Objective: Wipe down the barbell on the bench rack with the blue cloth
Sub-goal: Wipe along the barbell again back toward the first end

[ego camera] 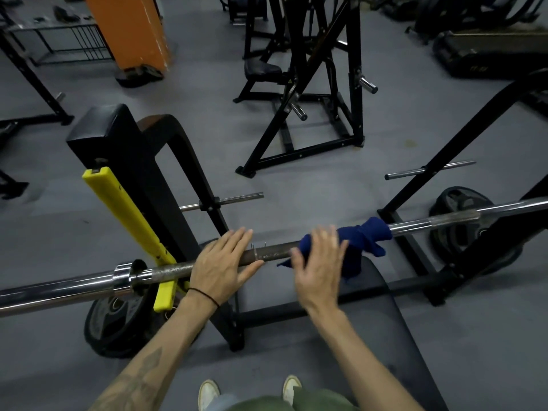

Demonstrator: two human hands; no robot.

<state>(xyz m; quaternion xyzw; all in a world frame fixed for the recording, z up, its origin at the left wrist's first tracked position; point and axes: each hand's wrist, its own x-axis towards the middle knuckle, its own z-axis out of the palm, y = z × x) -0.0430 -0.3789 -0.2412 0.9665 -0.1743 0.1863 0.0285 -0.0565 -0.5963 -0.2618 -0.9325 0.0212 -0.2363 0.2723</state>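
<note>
With the left hand (221,261) lying flat and released on the racked barbell (272,256) to steady it, the flat-fingered right hand (318,262) should press the draped blue cloth (360,237) firmly around the shaft and sweep lengthwise.

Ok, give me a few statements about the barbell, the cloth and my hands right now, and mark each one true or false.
1. The blue cloth is draped over the barbell. True.
2. The left hand grips the cloth. False: it lies with straight fingers on the bare bar, left of the cloth.
3. The right hand is on the cloth with its fingers straight. True.
4. The barbell lies on the floor. False: it rests up on the bench rack, beside the yellow guard.
5. A weight plate sits low by the rack's left upright. True.
</note>
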